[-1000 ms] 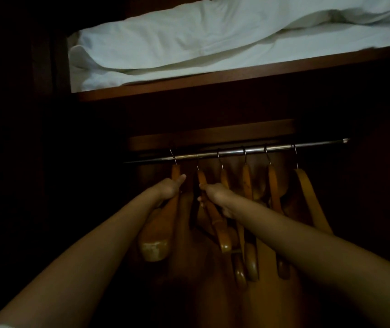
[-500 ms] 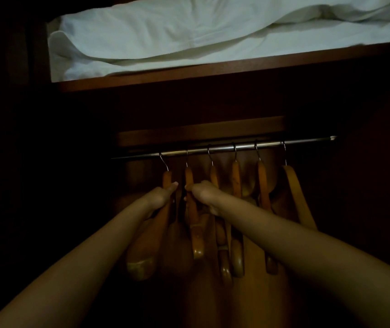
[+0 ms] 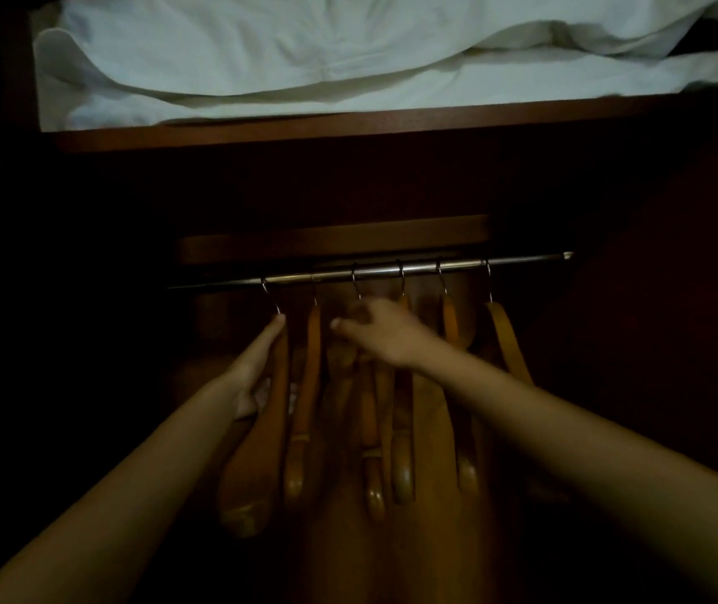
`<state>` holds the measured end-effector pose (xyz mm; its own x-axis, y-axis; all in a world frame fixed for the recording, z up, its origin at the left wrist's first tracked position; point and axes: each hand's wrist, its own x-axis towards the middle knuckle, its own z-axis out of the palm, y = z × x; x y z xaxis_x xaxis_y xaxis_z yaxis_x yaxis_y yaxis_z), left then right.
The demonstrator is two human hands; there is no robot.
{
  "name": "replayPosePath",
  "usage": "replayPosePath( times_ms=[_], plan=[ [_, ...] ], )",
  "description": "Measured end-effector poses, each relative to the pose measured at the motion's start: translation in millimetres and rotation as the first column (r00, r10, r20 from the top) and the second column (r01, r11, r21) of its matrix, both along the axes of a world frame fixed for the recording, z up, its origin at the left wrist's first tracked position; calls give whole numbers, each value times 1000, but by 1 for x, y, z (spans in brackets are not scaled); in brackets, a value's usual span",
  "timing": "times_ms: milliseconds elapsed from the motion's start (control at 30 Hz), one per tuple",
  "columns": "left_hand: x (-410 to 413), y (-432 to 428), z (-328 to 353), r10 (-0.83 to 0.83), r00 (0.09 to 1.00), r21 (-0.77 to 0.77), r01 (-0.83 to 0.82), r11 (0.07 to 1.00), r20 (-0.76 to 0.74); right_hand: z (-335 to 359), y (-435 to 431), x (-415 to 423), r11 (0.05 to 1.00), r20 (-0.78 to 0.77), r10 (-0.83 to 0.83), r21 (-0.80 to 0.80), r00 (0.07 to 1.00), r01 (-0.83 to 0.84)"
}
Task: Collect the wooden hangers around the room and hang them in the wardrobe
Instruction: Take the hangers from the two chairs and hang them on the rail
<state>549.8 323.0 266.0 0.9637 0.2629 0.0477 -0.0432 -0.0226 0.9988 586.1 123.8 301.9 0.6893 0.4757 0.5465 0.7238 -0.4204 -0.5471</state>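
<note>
Several wooden hangers hang by metal hooks from the chrome rail (image 3: 522, 260) inside the dark wardrobe. My left hand (image 3: 256, 368) holds the broad leftmost hanger (image 3: 252, 486) along its neck, with a fingertip up at the base of its hook. The second hanger (image 3: 309, 385) hangs free between my hands. My right hand (image 3: 381, 335) hovers over the neck of the third hanger (image 3: 370, 429), thumb spread to the left and fingers apart. Further right hang three more hangers, the last one (image 3: 507, 337) slanting.
Above the rail a wooden shelf (image 3: 348, 126) carries folded white bedding (image 3: 348, 58). Dark wardrobe walls close in on both sides. The rail has bare stretches at its left end and right end.
My right hand let go of the second hanger and moved right and up to the third. The left hand slid up the leftmost hanger's neck. The view shifted slightly.
</note>
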Motion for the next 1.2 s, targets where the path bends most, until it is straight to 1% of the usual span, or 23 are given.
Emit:
replayPosePath(
  times_ms=[33,67,100,133,167,200,267,300,333,400,433,467,567,667,767,933,1200],
  plan=[
    [1,3,-2,-28,1000,-34,28,999,12,7,-22,1,998,130,-36,57,991,29],
    [1,6,-3,-46,999,-65,48,997,29,12,-45,6,987,206,-80,154,975,49],
    [2,8,-5,-67,996,-91,72,993,57,15,-69,13,961,236,-139,267,962,73],
    [3,11,-5,-84,992,-105,94,990,89,16,-93,23,923,210,-189,371,959,101],
    [4,12,-6,-90,989,-106,103,989,118,12,-113,33,880,140,-223,454,965,137],
    [5,12,-5,-88,985,-105,104,989,147,5,-132,45,845,53,-252,499,966,193],
    [10,10,-5,-59,975,-118,85,989,214,-15,-158,66,814,-137,-295,482,946,324],
    [13,8,-4,-39,968,-131,73,989,246,-26,-166,73,819,-225,-280,451,933,354],
    [16,6,-3,-23,963,-139,63,988,268,-36,-170,78,830,-301,-229,436,926,347],
    [21,4,-3,4,960,-120,30,992,280,-49,-167,82,840,-426,-74,461,902,287],
    [24,4,-3,27,960,-103,2,995,280,-51,-164,84,844,-459,-34,462,888,271],
    [26,4,-3,44,959,-93,-19,995,280,-52,-160,86,855,-473,-31,443,880,268],
    [28,1,-3,30,958,-116,4,993,286,-50,-147,97,866,-473,-42,422,880,267],
    [29,-7,-3,5,951,-150,44,988,308,-51,-139,109,860,-438,-13,453,899,233],
    [32,-19,-3,-38,950,-134,84,987,311,-53,-134,113,834,-424,59,518,904,188],
    [40,-37,-1,-80,948,-162,136,977,309,-55,-129,117,832,-366,62,533,928,155],
    [55,-69,0,-115,955,-119,152,981,272,-58,-129,126,808,-363,80,569,928,153]
  ],
)
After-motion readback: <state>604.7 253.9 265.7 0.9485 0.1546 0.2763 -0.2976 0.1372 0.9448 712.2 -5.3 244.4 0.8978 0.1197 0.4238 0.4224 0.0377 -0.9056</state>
